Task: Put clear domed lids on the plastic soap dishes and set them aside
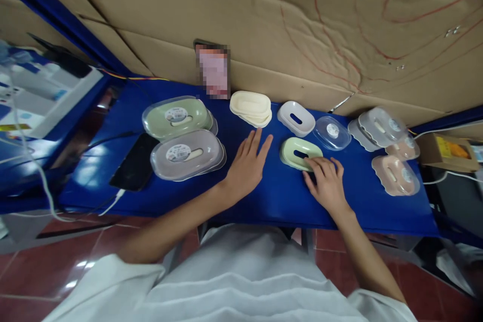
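My right hand (326,181) is at the right end of a light green soap dish (289,153), its thumb by the near side and a finger over the top. The dish has a dark oval slot and lies on the table. My left hand (249,163) is free, fingers spread and pointing towards a small stack of cream oval trays (250,103), just short of it. Behind the green dish sit a white slotted dish (296,116) and a clear lid (332,132) with a round label.
Green (156,121) and mauve (162,161) lidded dishes lie left, beside a dark phone (132,163) with a white cable. Grey (383,123) and pink (394,176) lidded dishes are at right. Another phone (213,70) leans on the cardboard wall (151,10) behind the blue table (256,211).
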`<action>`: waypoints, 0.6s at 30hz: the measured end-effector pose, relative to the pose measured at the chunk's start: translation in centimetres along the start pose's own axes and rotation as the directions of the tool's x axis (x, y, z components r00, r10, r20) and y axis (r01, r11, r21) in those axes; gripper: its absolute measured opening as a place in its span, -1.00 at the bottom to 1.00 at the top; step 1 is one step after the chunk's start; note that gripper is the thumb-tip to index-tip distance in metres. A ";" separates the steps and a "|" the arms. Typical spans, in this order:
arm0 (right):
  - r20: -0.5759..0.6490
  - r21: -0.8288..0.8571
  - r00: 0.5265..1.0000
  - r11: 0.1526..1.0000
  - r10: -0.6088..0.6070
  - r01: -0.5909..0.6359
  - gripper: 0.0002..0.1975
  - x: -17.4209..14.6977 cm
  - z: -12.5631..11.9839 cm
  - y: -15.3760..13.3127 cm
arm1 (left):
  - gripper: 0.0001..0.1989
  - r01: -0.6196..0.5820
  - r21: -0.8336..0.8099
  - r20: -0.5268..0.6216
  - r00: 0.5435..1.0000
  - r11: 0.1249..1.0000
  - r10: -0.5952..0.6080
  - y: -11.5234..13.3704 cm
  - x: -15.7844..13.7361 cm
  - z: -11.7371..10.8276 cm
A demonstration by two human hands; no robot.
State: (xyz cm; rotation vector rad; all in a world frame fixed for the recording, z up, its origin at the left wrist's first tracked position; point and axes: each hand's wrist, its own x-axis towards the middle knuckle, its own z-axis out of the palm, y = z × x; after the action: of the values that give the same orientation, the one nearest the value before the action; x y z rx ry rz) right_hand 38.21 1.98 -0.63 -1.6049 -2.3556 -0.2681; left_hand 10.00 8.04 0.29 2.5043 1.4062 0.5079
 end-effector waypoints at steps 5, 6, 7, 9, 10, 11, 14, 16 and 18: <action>-0.074 0.092 0.993 0.993 0.087 -0.081 -0.53 -0.5 1.0 0.1 | -0.28 0.134 0.190 -0.089 0.989 0.973 -0.119 0.3 6.6 0.7; -0.078 0.118 0.993 0.990 0.085 -0.075 -0.52 -0.5 0.8 0.2 | -0.30 0.188 0.221 -0.109 0.980 0.957 -0.168 -0.1 7.6 0.7; -0.084 0.139 0.993 0.988 0.080 -0.068 -0.51 -0.3 0.5 0.4 | -0.32 0.225 0.244 -0.113 0.973 0.943 -0.202 -0.6 8.4 0.7; -0.095 0.155 0.993 0.987 0.063 -0.048 -0.54 0.3 -0.3 0.9 | -0.41 0.214 0.265 -0.094 0.976 0.940 -0.196 -1.5 9.4 0.5; -0.100 0.153 0.994 0.987 0.054 -0.038 -0.55 0.8 -0.8 1.2 | -0.46 0.177 0.264 -0.080 0.984 0.948 -0.162 -1.7 9.6 0.4; -0.101 0.150 0.994 0.988 0.044 -0.029 -0.58 1.5 -1.2 1.6 | -0.51 0.132 0.258 -0.069 0.991 0.957 -0.118 -1.8 9.5 0.4; -0.078 0.149 0.996 0.989 0.037 -0.025 -0.63 4.5 -1.6 2.8 | -0.55 -0.028 0.221 -0.049 0.998 0.975 0.040 -1.1 7.5 0.4; -0.038 0.151 0.998 0.987 0.052 -0.046 -0.62 7.1 -1.1 3.3 | -0.53 -0.158 0.187 -0.043 0.985 0.970 0.168 0.0 4.6 0.6; 0.025 0.143 0.997 0.987 0.075 -0.078 -0.61 9.7 -0.2 3.5 | -0.53 -0.272 0.169 -0.038 0.958 0.947 0.283 1.1 0.8 1.1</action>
State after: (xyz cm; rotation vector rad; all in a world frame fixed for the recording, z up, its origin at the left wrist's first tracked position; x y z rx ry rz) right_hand 38.10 11.75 2.74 -1.6309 -2.2649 -0.0648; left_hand 11.70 8.09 -0.18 2.8632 1.1608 0.5458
